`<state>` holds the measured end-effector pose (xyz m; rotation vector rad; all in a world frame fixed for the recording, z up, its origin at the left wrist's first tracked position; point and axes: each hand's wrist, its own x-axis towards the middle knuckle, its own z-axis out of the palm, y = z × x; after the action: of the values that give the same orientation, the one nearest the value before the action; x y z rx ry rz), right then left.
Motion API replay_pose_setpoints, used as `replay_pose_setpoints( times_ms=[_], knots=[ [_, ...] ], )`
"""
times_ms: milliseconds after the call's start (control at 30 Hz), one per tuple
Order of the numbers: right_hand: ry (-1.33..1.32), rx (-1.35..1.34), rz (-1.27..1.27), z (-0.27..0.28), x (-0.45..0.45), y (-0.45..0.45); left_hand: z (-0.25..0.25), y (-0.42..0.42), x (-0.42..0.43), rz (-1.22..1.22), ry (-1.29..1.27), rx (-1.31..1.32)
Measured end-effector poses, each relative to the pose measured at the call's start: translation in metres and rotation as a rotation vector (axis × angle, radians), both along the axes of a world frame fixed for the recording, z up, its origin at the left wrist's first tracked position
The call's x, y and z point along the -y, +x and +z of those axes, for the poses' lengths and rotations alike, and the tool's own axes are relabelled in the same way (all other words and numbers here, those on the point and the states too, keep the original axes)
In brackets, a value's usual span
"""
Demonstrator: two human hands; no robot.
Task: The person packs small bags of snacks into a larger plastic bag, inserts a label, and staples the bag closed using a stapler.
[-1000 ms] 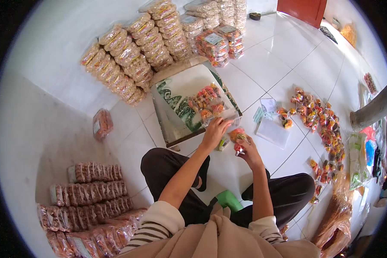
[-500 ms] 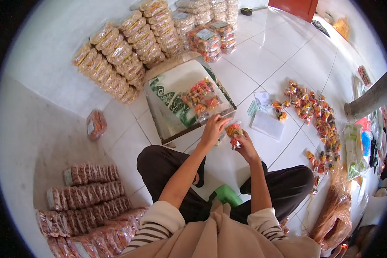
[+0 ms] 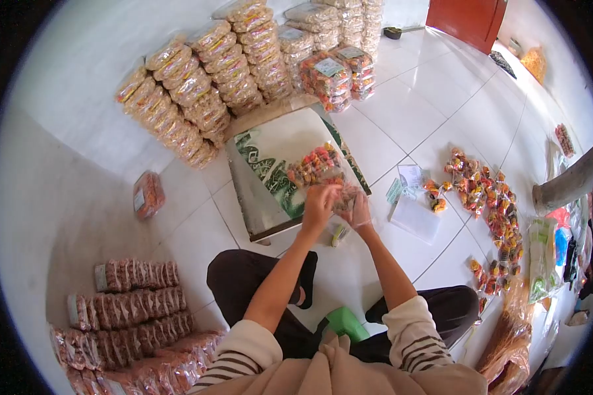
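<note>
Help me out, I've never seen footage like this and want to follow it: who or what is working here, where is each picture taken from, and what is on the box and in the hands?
There is no machine here: a seated person works with two bare hands. All three pictures come from one camera worn on their head, looking forward and down.

On a box with a pale, green-patterned top lies a clear bag of small, colourful packets. The left hand and right hand meet at its near end, among clear plastic; their exact grip is hard to see.

On the floor, similar packets trail along the right, and pale packs stand stacked by the wall.
</note>
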<state>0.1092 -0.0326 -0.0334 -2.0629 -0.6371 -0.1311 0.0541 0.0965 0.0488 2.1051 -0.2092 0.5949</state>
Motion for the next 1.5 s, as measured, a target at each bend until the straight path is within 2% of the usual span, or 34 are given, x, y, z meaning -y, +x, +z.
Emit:
replay_pose_setpoints(
  times_ms=[67, 100, 133, 167, 200, 233, 267, 300, 367, 500, 567, 700, 767, 800, 867, 1000, 1100, 1200, 1267, 1400, 1467, 1500],
  knots=[
    [-0.011, 0.093, -0.048, -0.005, -0.001, -0.004, -0.011, 0.023, -0.021, 0.136, -0.008, -0.137],
    [0.043, -0.005, -0.005, -0.007, -0.003, -0.002, -0.018, 0.033, -0.025, 0.137, -0.015, -0.142],
    [0.096, -0.103, 0.03, -0.007, -0.004, 0.0, -0.023, 0.044, -0.03, 0.137, 0.168, -0.055],
    [-0.014, -0.034, -0.05, -0.008, -0.007, -0.003, -0.028, 0.051, -0.034, 0.135, 0.354, 0.033],
    [-0.071, -0.001, -0.092, -0.006, -0.01, -0.003, -0.032, 0.056, -0.036, 0.132, 0.353, 0.03],
    [-0.127, 0.032, -0.134, 0.001, -0.012, -0.003, -0.035, 0.061, -0.036, 0.159, 0.551, 0.04],
    [-0.037, 0.074, -0.06, 0.008, -0.013, -0.002, -0.038, 0.066, -0.035, 0.186, 0.749, 0.052],
    [0.052, 0.116, 0.015, 0.013, -0.012, -0.001, -0.034, 0.069, -0.032, 0.185, 0.747, 0.051],
    [0.002, 0.058, -0.029, 0.021, -0.011, -0.006, -0.028, 0.071, -0.023, 0.261, 0.921, -0.079],
    [-0.021, -0.012, -0.086, 0.023, -0.013, -0.013, -0.034, 0.078, -0.019, 0.296, 0.993, -0.051],
    [-0.021, -0.016, -0.087, 0.017, -0.012, -0.014, -0.035, 0.082, -0.02, 0.218, 0.936, -0.184],
    [-0.115, -0.017, -0.08, 0.016, -0.012, -0.011, -0.033, 0.084, -0.02, 0.234, 0.798, -0.174],
    [-0.121, -0.023, -0.113, 0.014, -0.013, -0.013, -0.037, 0.085, -0.024, 0.155, 0.333, -0.253],
    [-0.129, -0.031, -0.144, 0.015, -0.014, -0.014, -0.033, 0.081, -0.021, 0.155, 0.335, -0.256],
    [-0.169, -0.058, -0.175, 0.017, -0.015, -0.017, -0.026, 0.064, -0.015, 0.192, 0.21, -0.031],
    [-0.249, -0.112, -0.303, 0.018, -0.03, -0.016, -0.035, 0.043, -0.004, 0.166, 0.264, 0.039],
    [-0.155, -0.019, -0.219, 0.012, -0.028, -0.013, -0.039, 0.042, -0.007, 0.169, 0.181, 0.042],
    [-0.117, 0.053, -0.23, 0.011, -0.027, -0.013, -0.037, 0.046, -0.008, 0.142, 0.126, -0.01],
    [-0.083, 0.063, -0.22, 0.012, -0.029, -0.01, -0.03, 0.047, -0.006, 0.121, -0.03, -0.131],
    [-0.094, 0.141, -0.17, 0.017, -0.032, -0.004, -0.021, 0.049, -0.005, 0.06, -0.076, -0.2],
    [-0.159, 0.048, -0.092, 0.041, -0.027, 0.0, -0.02, 0.052, -0.013, 0.261, -0.052, -0.003],
    [-0.225, -0.047, -0.011, 0.049, -0.027, 0.003, -0.026, 0.059, -0.025, 0.342, 0.109, 0.112]
  ],
)
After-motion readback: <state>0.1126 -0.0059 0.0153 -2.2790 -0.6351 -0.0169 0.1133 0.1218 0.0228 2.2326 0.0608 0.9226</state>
